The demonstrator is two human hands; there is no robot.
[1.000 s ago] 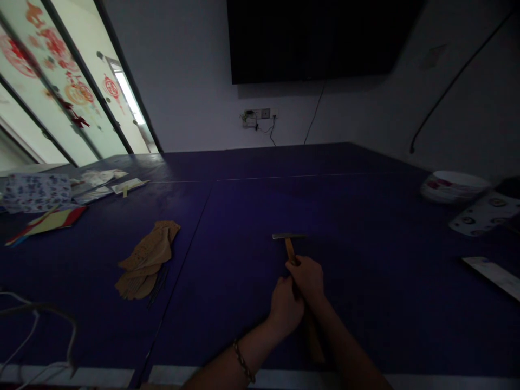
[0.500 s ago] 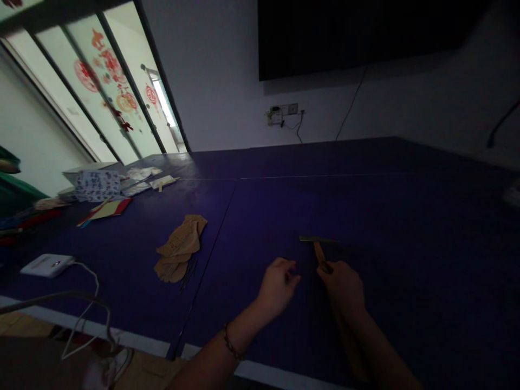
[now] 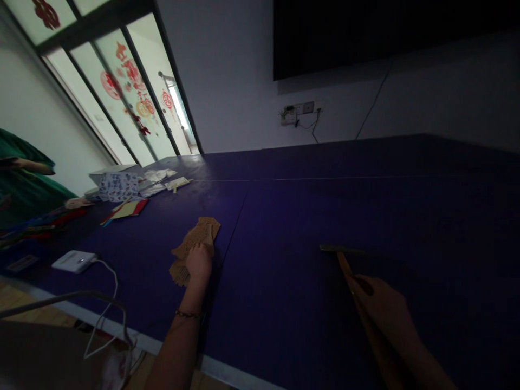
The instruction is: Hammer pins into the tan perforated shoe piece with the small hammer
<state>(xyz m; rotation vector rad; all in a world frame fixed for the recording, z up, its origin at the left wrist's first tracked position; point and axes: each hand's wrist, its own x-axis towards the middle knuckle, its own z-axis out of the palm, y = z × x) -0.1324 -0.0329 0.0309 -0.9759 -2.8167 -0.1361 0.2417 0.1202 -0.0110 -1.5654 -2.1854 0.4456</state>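
Note:
A hammer (image 3: 344,266) with a thin dark metal head and a long wooden handle is gripped in my right hand (image 3: 384,309), its head low over the purple tabletop. My left hand (image 3: 199,264), with a bracelet on the wrist, is at the small pile of flat brown pieces (image 3: 202,233), which look like leather or card with holes punched in them. Its fingers are curled down onto the pile's right side. The hand covers part of the pile, and what the fingertips pinch is hidden.
A white box-like device (image 3: 75,261) with a white cable lies to the left. Behind it are coloured papers (image 3: 125,209), a patterned bag (image 3: 119,187) and white packets (image 3: 156,181). A person in green (image 3: 28,173) stands at the far left. A dark cable (image 3: 65,296) crosses the lower left.
My left hand has moved left from beside the hammer onto the brown pieces. My right hand still holds the hammer. The view has shifted, and more of the person in green shows.

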